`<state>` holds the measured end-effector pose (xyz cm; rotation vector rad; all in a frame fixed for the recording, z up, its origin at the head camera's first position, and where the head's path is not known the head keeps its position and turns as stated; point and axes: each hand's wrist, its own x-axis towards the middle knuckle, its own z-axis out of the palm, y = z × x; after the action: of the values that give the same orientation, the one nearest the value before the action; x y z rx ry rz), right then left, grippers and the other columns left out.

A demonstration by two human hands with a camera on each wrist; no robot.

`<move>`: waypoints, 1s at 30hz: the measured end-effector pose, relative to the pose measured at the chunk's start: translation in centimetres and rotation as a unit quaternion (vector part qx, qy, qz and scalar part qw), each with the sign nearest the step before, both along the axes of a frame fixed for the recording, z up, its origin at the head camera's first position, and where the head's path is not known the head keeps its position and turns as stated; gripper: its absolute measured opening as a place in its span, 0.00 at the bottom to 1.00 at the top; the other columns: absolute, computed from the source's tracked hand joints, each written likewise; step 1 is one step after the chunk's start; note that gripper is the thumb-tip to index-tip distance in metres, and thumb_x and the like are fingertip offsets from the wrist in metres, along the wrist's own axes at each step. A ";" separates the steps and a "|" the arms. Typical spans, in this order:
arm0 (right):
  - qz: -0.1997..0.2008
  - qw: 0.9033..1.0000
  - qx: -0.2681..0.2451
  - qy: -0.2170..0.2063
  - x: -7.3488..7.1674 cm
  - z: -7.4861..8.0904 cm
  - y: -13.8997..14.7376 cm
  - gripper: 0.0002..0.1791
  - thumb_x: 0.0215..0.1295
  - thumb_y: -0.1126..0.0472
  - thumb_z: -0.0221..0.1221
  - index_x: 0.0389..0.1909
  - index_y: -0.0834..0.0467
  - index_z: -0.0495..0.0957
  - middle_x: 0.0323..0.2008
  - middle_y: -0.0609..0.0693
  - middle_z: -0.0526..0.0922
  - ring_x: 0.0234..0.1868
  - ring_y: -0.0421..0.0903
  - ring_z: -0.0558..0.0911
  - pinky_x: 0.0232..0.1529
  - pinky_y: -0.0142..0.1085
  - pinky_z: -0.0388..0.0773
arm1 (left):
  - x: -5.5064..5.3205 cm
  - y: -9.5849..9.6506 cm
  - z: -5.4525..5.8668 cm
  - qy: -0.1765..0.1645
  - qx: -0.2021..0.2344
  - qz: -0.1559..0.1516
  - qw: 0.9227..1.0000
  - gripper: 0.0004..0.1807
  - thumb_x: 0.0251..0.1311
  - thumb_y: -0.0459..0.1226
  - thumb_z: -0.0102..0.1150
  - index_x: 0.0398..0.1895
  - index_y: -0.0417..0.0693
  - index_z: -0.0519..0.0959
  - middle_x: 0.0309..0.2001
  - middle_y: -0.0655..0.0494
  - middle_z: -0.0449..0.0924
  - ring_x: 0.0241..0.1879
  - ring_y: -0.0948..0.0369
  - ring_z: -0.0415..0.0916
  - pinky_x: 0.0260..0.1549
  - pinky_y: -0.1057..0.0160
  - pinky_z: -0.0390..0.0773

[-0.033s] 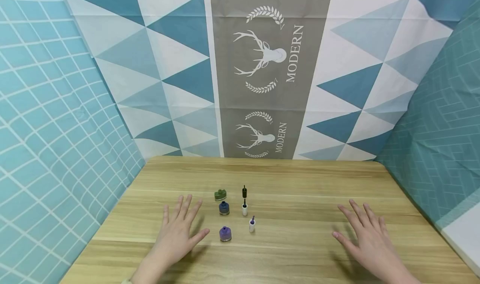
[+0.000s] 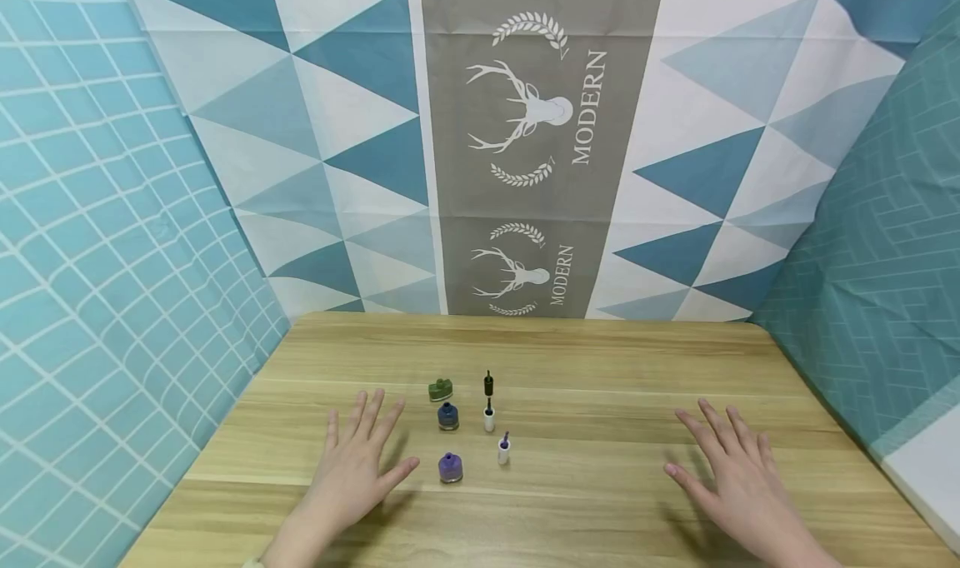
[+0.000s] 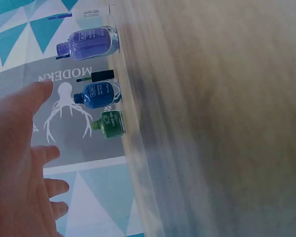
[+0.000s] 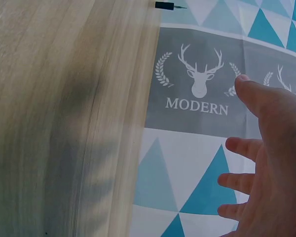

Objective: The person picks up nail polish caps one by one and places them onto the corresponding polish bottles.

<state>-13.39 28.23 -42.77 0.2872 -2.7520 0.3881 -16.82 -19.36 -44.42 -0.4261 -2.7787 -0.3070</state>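
Note:
Three uncapped nail polish bottles stand in a rough column on the table: a green bottle (image 2: 440, 391), a dark blue bottle (image 2: 448, 418) and a purple bottle (image 2: 451, 468). To their right, three caps stand with brushes pointing up: a black cap (image 2: 489, 386) with a green brush, a white cap (image 2: 490, 421) with a dark brush, and a white cap (image 2: 504, 452) with a purple brush. My left hand (image 2: 351, 476) is spread just left of the purple bottle, holding nothing. Far to the right of the caps, my right hand (image 2: 738, 480) is spread too, likewise holding nothing.
The wooden table (image 2: 585, 501) reaches back to a patterned cloth (image 2: 525, 176) with deer heads. A light blue grid cloth (image 2: 150, 218) hangs at the left, a teal cloth (image 2: 870, 301) at the right. A white surface (image 2: 930, 468) borders the table's right edge.

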 end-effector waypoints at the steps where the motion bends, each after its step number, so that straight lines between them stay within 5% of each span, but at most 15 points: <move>1: 0.000 1.000 0.000 0.000 0.1 0.0 0.0 0.40 0.60 0.41 0.59 0.69 0.52 0.59 0.70 0.63 0.54 0.72 0.66 0.42 0.61 0.70 0.30 | 0.0 0.0 -0.1 0.001 0.001 -0.002 1.000 0.43 0.56 0.61 0.56 0.72 0.56 0.56 0.74 0.45 0.46 0.72 0.44 0.41 0.64 0.34 0.37; 10: 0.015 1.000 -0.026 -0.002 0.3 0.4 -0.3 0.40 0.60 0.42 0.60 0.70 0.49 0.57 0.70 0.62 0.55 0.71 0.67 0.46 0.58 0.72 0.43 | -0.3 -0.1 0.2 -0.022 0.017 -0.006 1.000 0.43 0.57 0.61 0.54 0.72 0.56 0.56 0.74 0.46 0.44 0.73 0.44 0.38 0.65 0.36 0.33; 15: 0.037 0.997 -0.061 0.000 -0.2 0.9 -1.5 0.37 0.59 0.45 0.62 0.68 0.51 0.61 0.68 0.61 0.59 0.66 0.68 0.57 0.50 0.71 0.59 | -0.3 0.2 0.6 -0.030 0.047 -0.020 0.998 0.43 0.57 0.60 0.55 0.72 0.54 0.56 0.73 0.45 0.47 0.72 0.43 0.43 0.64 0.35 0.44; 21: 0.060 0.989 -0.131 -0.026 -1.1 0.9 -3.7 0.38 0.59 0.44 0.62 0.68 0.51 0.61 0.68 0.60 0.61 0.64 0.65 0.64 0.49 0.67 0.65 | 0.1 0.6 1.2 -0.069 0.128 -0.045 0.988 0.44 0.56 0.62 0.55 0.72 0.56 0.55 0.72 0.48 0.54 0.69 0.43 0.53 0.60 0.36 0.57; 26: 0.106 0.973 -0.199 -0.041 -2.4 0.7 -5.3 0.40 0.56 0.48 0.66 0.68 0.50 0.61 0.66 0.57 0.66 0.61 0.60 0.70 0.54 0.54 0.71 | 0.5 1.0 1.7 -0.121 0.188 -0.052 0.973 0.48 0.50 0.65 0.58 0.72 0.61 0.55 0.71 0.52 0.56 0.68 0.46 0.56 0.59 0.36 0.59; 30: 0.161 0.945 -0.277 -0.064 -3.5 0.4 -6.6 0.40 0.55 0.53 0.67 0.67 0.55 0.61 0.65 0.56 0.67 0.62 0.58 0.70 0.54 0.47 0.72 | 0.6 1.3 1.9 -0.148 0.230 -0.049 0.961 0.50 0.44 0.64 0.63 0.71 0.61 0.56 0.70 0.53 0.59 0.67 0.48 0.59 0.60 0.37 0.60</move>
<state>-16.92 21.58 -42.40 0.5740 -2.5732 1.2722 -16.26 -18.10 -42.55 -0.4271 -2.8384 -1.0935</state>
